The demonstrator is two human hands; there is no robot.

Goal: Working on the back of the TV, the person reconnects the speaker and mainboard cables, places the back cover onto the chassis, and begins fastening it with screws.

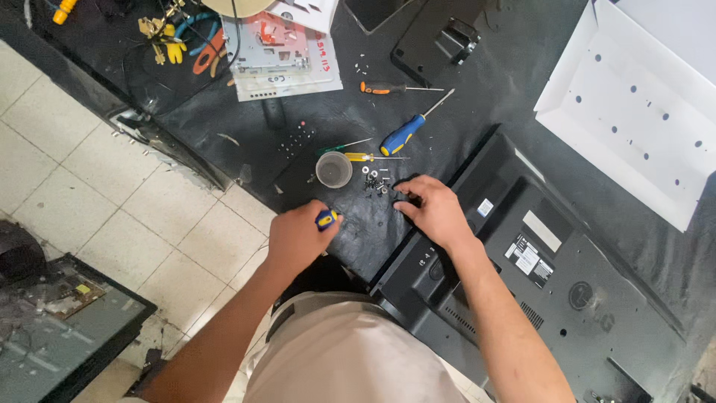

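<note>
My left hand (297,237) is closed around the blue and yellow handle of a screwdriver (326,219) near the front edge of the black bench mat (343,123). My right hand (431,211) reaches forward with fingertips at a small pile of loose screws (377,181), and rests over the corner of a black flat-screen back cover (544,283) lying face down. A small grey round cup (333,169) stands just left of the screws.
Three more screwdrivers lie behind the cup: a blue and yellow one (406,130), an orange one (388,89) and a thin yellow one (362,157). A white perforated panel (634,104) sits at the right, pliers (205,48) and a metal chassis (272,48) at the back, a broken screen (60,328) on the tiled floor.
</note>
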